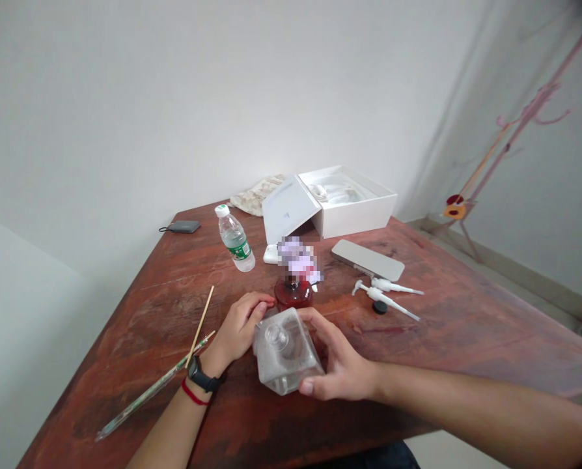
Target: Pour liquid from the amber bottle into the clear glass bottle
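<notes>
Two hands steady a square glass bottle (285,352), right hand (342,358) clasping it between thumb and fingers, curled left hand (239,329) bracing its side.

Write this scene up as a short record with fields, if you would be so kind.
Left hand: fingers curled, beside the square glass bottle, close to a red glass bottle
Right hand: gripping a square glass bottle
Left wrist: black watch, red cord
Surface: reddish-brown wooden table
Nearby: white pump heads, black cap, thin wooden stick, water bottle, open white box
</notes>
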Demonstrator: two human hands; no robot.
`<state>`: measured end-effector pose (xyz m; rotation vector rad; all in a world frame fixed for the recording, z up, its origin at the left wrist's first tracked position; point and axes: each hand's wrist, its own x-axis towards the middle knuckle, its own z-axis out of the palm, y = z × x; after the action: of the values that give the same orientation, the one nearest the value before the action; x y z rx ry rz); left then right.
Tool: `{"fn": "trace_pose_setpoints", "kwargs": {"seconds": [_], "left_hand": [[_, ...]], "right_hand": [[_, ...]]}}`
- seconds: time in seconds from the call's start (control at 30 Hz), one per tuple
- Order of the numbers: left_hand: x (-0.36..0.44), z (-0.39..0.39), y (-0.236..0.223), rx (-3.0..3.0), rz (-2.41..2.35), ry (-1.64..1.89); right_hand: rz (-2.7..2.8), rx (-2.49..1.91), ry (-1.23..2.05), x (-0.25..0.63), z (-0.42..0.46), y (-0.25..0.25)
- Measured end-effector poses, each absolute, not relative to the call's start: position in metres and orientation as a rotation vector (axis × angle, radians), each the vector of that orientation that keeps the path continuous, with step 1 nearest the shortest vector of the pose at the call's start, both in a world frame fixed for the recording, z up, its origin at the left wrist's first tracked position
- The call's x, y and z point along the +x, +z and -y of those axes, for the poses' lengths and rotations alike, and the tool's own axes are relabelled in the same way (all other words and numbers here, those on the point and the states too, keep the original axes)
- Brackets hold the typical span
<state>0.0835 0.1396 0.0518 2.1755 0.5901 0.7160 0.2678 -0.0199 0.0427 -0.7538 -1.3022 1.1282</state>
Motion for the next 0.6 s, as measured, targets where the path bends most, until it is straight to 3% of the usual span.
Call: {"fn": "trace_pose_setpoints", "kwargs": {"seconds": [0.6], "left_hand": [[0.0862, -0.1405, 0.0497, 2.146, -0.585, 0.675]], "right_hand": [[1.331, -0.786, 1.054, 0.2723, 0.0181, 0.0381]]}}
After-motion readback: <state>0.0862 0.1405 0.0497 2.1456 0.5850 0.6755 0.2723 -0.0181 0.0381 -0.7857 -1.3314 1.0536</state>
